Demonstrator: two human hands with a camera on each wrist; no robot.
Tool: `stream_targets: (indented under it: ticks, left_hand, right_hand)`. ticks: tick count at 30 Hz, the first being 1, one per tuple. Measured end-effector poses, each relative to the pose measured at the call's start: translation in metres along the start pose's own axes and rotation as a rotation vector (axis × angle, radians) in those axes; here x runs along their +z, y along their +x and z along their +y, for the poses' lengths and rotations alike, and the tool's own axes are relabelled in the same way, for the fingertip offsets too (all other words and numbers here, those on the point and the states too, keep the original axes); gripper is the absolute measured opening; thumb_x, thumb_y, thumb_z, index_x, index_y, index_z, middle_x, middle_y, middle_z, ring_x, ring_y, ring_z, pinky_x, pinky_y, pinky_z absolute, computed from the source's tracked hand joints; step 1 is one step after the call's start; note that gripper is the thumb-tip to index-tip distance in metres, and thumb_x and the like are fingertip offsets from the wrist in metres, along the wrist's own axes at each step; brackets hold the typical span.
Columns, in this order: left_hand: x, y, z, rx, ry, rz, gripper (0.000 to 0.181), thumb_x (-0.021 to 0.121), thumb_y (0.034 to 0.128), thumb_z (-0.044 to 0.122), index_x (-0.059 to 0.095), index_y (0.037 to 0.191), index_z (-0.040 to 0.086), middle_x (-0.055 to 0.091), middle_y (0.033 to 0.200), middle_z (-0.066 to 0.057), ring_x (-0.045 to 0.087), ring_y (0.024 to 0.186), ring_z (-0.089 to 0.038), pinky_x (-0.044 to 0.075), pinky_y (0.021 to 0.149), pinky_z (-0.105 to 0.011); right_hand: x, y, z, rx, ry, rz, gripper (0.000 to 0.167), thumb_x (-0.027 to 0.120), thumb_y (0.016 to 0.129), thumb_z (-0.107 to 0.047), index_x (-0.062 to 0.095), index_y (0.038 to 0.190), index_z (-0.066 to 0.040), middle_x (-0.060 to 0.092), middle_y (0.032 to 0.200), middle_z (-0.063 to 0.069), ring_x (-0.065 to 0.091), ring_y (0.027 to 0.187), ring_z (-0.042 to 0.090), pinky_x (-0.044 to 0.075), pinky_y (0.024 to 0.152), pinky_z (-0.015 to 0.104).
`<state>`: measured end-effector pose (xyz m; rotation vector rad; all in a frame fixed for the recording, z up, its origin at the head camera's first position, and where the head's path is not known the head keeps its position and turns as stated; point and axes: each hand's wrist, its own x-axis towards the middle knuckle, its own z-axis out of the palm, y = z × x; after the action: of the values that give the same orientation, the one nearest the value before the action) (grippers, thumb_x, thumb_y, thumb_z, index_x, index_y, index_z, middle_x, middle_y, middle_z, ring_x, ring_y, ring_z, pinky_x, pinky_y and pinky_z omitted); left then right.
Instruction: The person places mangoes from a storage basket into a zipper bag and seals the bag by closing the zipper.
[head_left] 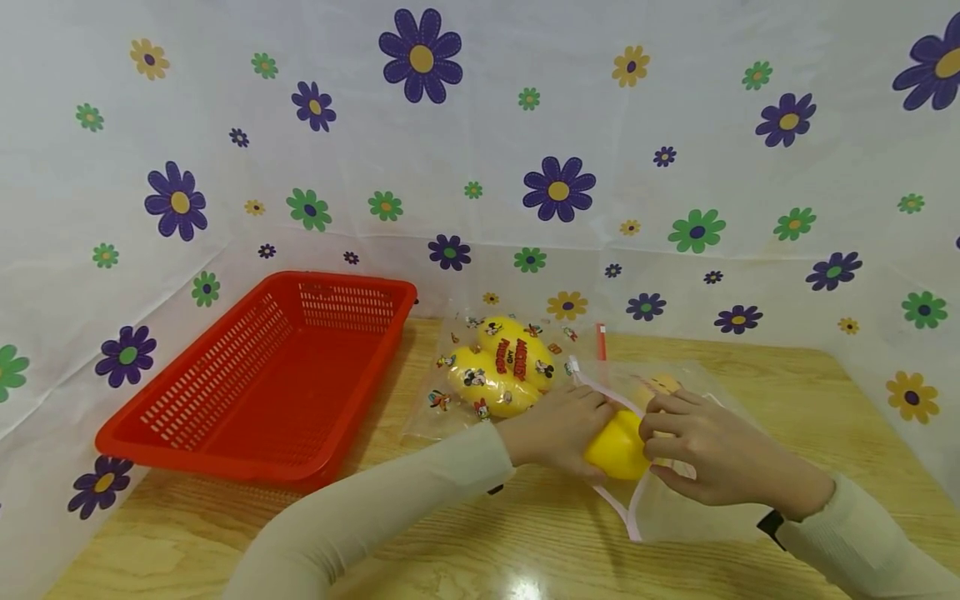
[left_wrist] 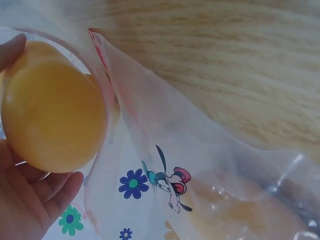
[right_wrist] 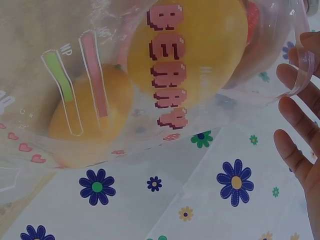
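Note:
Between thumb and fingers my left hand (head_left: 558, 427) holds a yellow rounded fruit (head_left: 618, 446), smooth-skinned in the left wrist view, at the mouth of a clear zip bag (head_left: 705, 517). The bag has a pink edge and pink "BERRY" lettering (right_wrist: 169, 65). My right hand (head_left: 697, 446) grips the bag's edge, its fingers bent at the pink rim (right_wrist: 304, 60). Another yellow fruit (right_wrist: 95, 115) shows through the film, deeper in the bag. A patch of red (right_wrist: 252, 22) is partly visible beside the larger yellow shape in the right wrist view.
Behind my left hand, a clear bag with cartoon prints (head_left: 439, 400) lies on the wooden table (head_left: 450, 550), holding yellow rounded things (head_left: 495, 379); a red strip (head_left: 601, 342) shows nearby. A red slotted basket (head_left: 300, 392) stands at left. Flower-printed cloth (head_left: 480, 125) encloses the back.

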<state>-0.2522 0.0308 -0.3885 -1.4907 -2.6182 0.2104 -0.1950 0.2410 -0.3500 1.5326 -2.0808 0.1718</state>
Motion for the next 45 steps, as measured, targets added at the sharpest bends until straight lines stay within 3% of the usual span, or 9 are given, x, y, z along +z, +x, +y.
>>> stream_targets:
  ticks: [8,15,23,29,34,38,45]
  left_hand:
    - [0.002,0.008,0.0,0.005,-0.031,-0.001,0.088,0.064,0.0734,0.065,0.037,0.14,0.013,0.054,0.127,0.002,0.051,0.11,-0.01,0.043,0.097,-0.021]
    - [0.005,0.015,0.002,-0.006,-0.034,-0.03,0.087,0.063,0.0738,0.065,0.038,0.141,0.015,0.054,0.129,0.002,0.054,0.108,-0.01,0.045,0.095,-0.023]
    - [0.004,0.025,0.004,0.051,-0.068,-0.035,0.084,0.063,0.075,0.063,0.036,0.142,0.02,0.049,0.138,0.005,0.051,0.112,-0.008,0.039,0.104,-0.024]
    - [0.003,0.029,0.005,0.107,-0.073,-0.009,0.076,0.063,0.0753,0.063,0.044,0.137,0.022,0.055,0.131,0.008,0.05,0.104,-0.004,0.038,0.102,-0.021]
    - [0.004,0.031,0.007,0.161,-0.056,0.02,0.062,0.06,0.076,0.065,0.057,0.121,0.023,0.064,0.11,0.012,0.053,0.088,-0.003,0.043,0.083,-0.016]
    - [0.003,0.032,0.009,0.174,-0.068,-0.009,0.059,0.058,0.0766,0.067,0.059,0.117,0.024,0.065,0.1,0.013,0.05,0.08,-0.003,0.042,0.075,-0.015]
    - [0.002,0.039,0.01,0.192,-0.126,-0.051,0.056,0.061,0.0751,0.066,0.056,0.117,0.029,0.062,0.107,0.016,0.052,0.092,-0.002,0.042,0.087,-0.018]
  right_hand:
    - [0.0,-0.001,0.001,-0.004,0.005,0.014,0.035,0.038,0.096,-0.034,0.063,0.076,-0.02,0.06,0.083,-0.007,0.051,0.084,0.015,0.045,0.073,0.034]
    - [0.0,-0.001,0.0,-0.002,-0.003,-0.006,0.036,0.037,0.096,-0.035,0.063,0.076,-0.021,0.059,0.083,-0.008,0.049,0.084,0.012,0.043,0.075,0.03]
    - [0.001,-0.002,0.001,-0.012,0.004,0.018,0.035,0.037,0.097,-0.034,0.062,0.077,-0.02,0.06,0.084,-0.007,0.05,0.084,0.015,0.044,0.072,0.034]
    - [0.002,-0.002,0.002,-0.018,-0.004,0.026,0.035,0.036,0.097,-0.033,0.061,0.076,-0.02,0.059,0.083,-0.007,0.051,0.084,0.015,0.045,0.071,0.035]
    - [0.001,-0.001,0.002,-0.019,-0.005,0.017,0.035,0.036,0.097,-0.032,0.061,0.075,-0.02,0.061,0.084,-0.006,0.052,0.084,0.014,0.045,0.072,0.034]
    - [-0.001,0.0,0.001,-0.008,-0.001,0.003,0.037,0.036,0.097,-0.033,0.062,0.076,-0.02,0.063,0.085,-0.005,0.052,0.085,0.014,0.046,0.072,0.034]
    - [-0.001,0.0,0.001,-0.011,-0.003,0.01,0.036,0.036,0.097,-0.032,0.063,0.076,-0.019,0.063,0.085,-0.005,0.052,0.085,0.015,0.046,0.07,0.034]
